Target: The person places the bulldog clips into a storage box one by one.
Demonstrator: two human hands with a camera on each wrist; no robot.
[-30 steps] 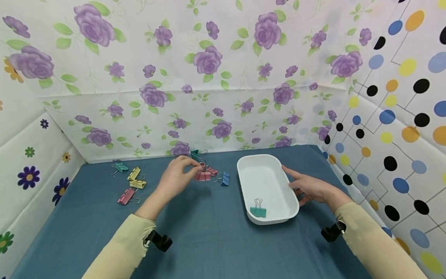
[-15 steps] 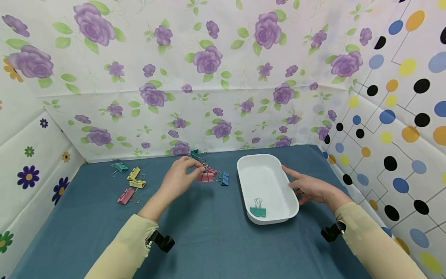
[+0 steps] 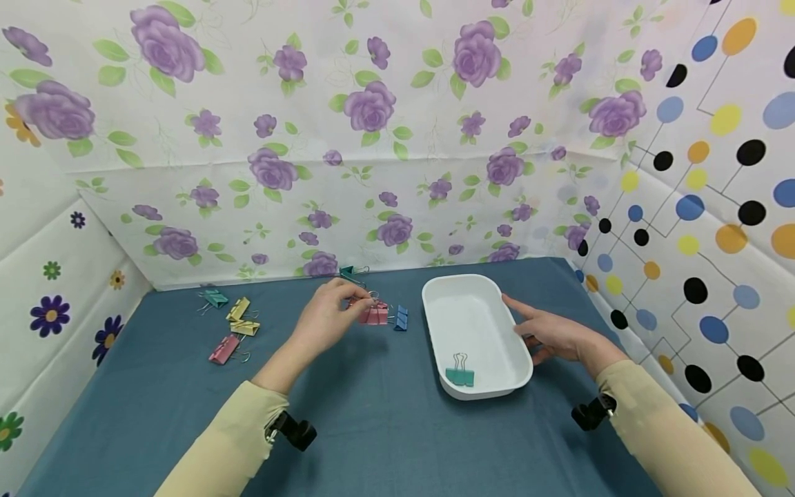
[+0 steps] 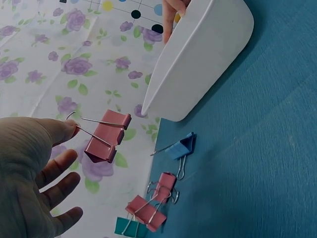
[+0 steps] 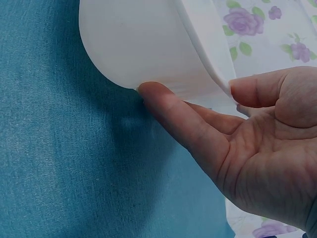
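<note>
Pinching a pink clip (image 4: 107,137), left hand (image 3: 326,315) hovers; right hand (image 3: 555,334) holds a white tray (image 3: 475,319).

Rose-print backdrop (image 3: 422,145) — dotted side sheet (image 3: 708,207) — blue tablecloth (image 3: 428,442).

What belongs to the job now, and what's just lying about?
In use, apparently:
pink clip in the left hand
white tray held by the right hand
teal clip inside it

Apparently just lying about:
blue clip
two yellow clips
two other teal clips
three other pink clips
</note>
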